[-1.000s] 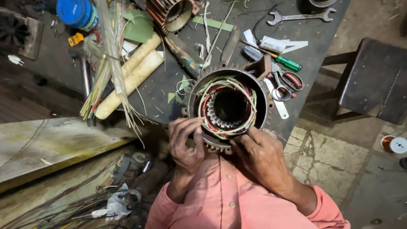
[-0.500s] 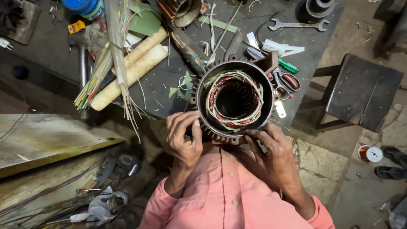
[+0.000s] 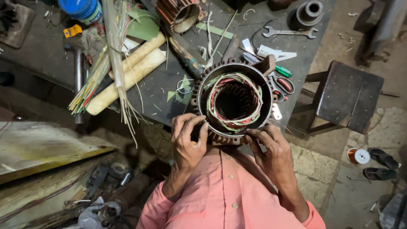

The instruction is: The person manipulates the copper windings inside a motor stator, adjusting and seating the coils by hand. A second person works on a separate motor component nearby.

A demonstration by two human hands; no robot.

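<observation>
A round finned motor stator (image 3: 234, 101) stands on the dark workbench (image 3: 169, 91) right in front of me, its bore lined with copper coils tied with green and white sleeving. My left hand (image 3: 188, 142) grips the stator's near-left rim, fingers curled over the edge. My right hand (image 3: 269, 146) rests on the near-right rim, its fingertips pinching at the winding wires there. My pink shirt fills the bottom of the view.
On the bench lie two rolled cream tubes (image 3: 129, 72), a bundle of coloured sleeves (image 3: 91, 87), a blue can (image 3: 80, 8), another finned housing (image 3: 178, 12), a spanner (image 3: 290, 32) and scissors (image 3: 284, 85). A dark stool (image 3: 349, 95) stands right; a wire spool (image 3: 358, 156) and sandals lie on the floor.
The view has shifted, so the stator sits a little more to the right. Both hands stay on its near rim; the right hand's fingers have moved up onto the windings.
</observation>
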